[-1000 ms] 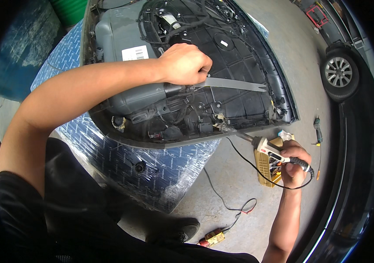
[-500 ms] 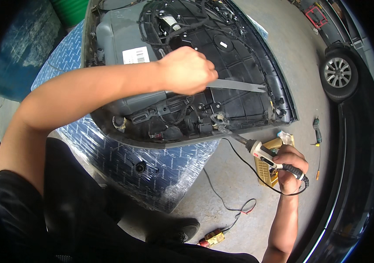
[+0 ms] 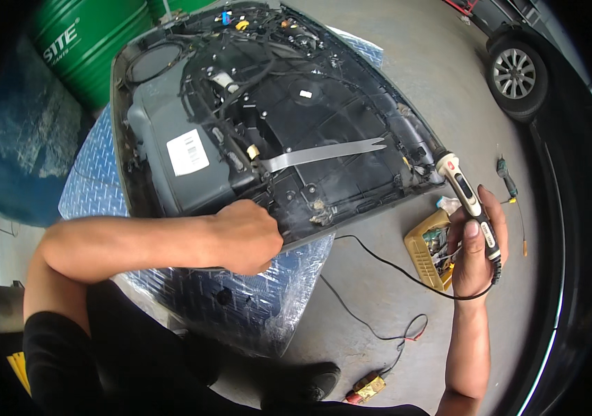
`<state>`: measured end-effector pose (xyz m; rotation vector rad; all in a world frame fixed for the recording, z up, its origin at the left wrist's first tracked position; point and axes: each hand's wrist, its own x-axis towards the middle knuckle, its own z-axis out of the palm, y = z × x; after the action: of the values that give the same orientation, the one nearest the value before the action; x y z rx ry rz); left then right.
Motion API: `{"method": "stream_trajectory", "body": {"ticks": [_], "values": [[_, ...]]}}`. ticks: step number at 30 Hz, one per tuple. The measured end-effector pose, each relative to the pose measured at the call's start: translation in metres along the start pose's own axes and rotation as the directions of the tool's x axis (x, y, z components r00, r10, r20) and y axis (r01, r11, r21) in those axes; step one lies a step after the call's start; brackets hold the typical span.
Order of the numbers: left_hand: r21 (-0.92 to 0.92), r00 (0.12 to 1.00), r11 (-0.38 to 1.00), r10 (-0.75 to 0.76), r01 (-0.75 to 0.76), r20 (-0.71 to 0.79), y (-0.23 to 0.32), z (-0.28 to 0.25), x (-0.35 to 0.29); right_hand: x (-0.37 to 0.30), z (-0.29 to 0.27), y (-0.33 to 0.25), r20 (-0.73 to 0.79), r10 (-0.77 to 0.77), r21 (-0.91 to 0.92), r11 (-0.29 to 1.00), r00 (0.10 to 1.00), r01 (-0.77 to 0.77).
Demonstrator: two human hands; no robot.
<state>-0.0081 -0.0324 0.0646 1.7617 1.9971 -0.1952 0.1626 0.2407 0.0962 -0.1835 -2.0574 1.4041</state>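
A black and grey car door panel (image 3: pixel 351 114) lies with its inner side up, full of wiring and clips. My left hand (image 3: pixel 246 237) is closed over its near edge, its fingertips hidden. A flat metal pry tool (image 3: pixel 324 153) with a forked end rests untouched on the panel. My right hand (image 3: pixel 476 243) is wrapped round the black handle of a white and black soldering iron (image 3: pixel 464 191). The iron's tip end reaches the panel's right corner; the very tip cannot be made out. A cable loops down from its handle.
Under the panel is a blue patterned, plastic-wrapped support (image 3: pixel 247 298). A tan basket of tools (image 3: pixel 421 253), a power connector (image 3: pixel 367 387) and a green-handled tool (image 3: pixel 506 177) lie on the floor. A dark car (image 3: pixel 566 229) stands at right; green drums (image 3: pixel 88 41) are behind left.
My left hand has let go of the pry tool and come down to the panel's near edge. The soldering iron has moved right and up, to the panel's right corner.
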Motion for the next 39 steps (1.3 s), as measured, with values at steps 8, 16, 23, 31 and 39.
{"method": "stream_trajectory", "body": {"ticks": [8, 16, 23, 31, 39], "values": [[-0.035, 0.987, 0.994, -0.104, 0.1, -0.124, 0.01, 0.017, 0.001, 0.027, 0.006, -0.021, 0.034, 0.12, 0.241, 0.963, 0.992, -0.125], [-0.118, 0.898, 0.89, -0.44, 0.44, 0.031, 0.064, -0.014, -0.028, 0.011, 0.033, -0.045, 0.154, 0.136, 0.303, 0.936, 0.979, -0.178], [-0.57, 0.969, 0.794, -0.246, 0.211, 0.017, 0.163, 0.031, -0.065, -0.003, 0.066, -0.041, 0.194, 0.084, 0.173, 0.978, 0.977, -0.119], [-0.558, 0.992, 0.821, 0.116, -0.12, -0.043, 0.145, 0.143, -0.067, -0.035, 0.063, -0.07, 0.124, 0.211, -0.182, 0.965, 0.969, -0.187], [-0.616, 0.905, 0.664, 0.284, -0.424, -0.317, 0.148, 0.12, -0.078, -0.046, 0.078, -0.144, -0.024, 0.407, -0.301, 0.868, 0.913, -0.395]]}}
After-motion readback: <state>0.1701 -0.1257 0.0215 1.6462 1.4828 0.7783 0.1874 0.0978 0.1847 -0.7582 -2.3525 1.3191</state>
